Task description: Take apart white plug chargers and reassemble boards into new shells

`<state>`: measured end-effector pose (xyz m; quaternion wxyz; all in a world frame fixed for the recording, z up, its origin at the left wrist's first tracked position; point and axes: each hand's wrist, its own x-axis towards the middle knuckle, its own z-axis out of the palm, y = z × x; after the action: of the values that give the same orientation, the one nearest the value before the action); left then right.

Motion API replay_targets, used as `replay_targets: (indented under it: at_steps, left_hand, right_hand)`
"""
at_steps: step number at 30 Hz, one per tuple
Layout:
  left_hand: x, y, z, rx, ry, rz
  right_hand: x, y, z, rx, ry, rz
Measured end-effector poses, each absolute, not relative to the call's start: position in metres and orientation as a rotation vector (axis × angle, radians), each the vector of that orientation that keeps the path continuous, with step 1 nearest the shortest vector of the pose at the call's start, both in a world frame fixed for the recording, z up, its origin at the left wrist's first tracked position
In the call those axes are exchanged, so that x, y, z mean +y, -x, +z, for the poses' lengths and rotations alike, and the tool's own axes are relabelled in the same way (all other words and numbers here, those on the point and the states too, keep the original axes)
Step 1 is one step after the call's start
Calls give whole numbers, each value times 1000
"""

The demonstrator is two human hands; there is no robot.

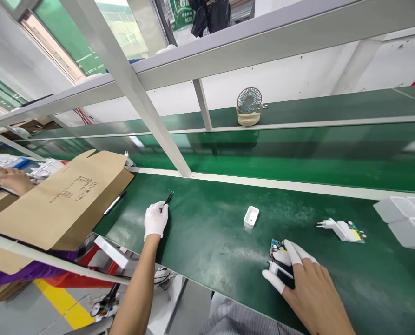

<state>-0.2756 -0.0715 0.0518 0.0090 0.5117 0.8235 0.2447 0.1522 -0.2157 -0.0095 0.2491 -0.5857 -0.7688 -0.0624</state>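
My left hand, in a white glove, is closed on black tweezers whose tips point away over the green table. On the right, my right hand wears white finger covers, and its thumb and fingers are round a white plug part with a small circuit board at its far end. Between the hands stands a small open white plastic case. Farther right lies another white plug with a circuit board attached.
A large cardboard box stands at the left, beside a white pen. White trays sit at the right edge. A slanted metal post rises behind the table; a small fan stands beyond. Another person's hand shows far left.
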Motion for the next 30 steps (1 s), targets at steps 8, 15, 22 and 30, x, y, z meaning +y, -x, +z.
replay_targets:
  at_steps: [8,15,22,30]
  left_hand:
    - [-56,293,55,2609,-1703,659]
    - [-45,250,59,2349,-1980,972]
    - [-52,130,74,1332,-2067,634]
    - [-59,83,47,1038,-2175,419]
  right_hand:
    - [-226,-181,-22,-2103,1638,-107]
    - [-224,-184,-3,-2032,1796,-44]
    - [-203,-176,-1,-2076,1716,185]
    - [-205,-188,-17,-2018,1578,142]
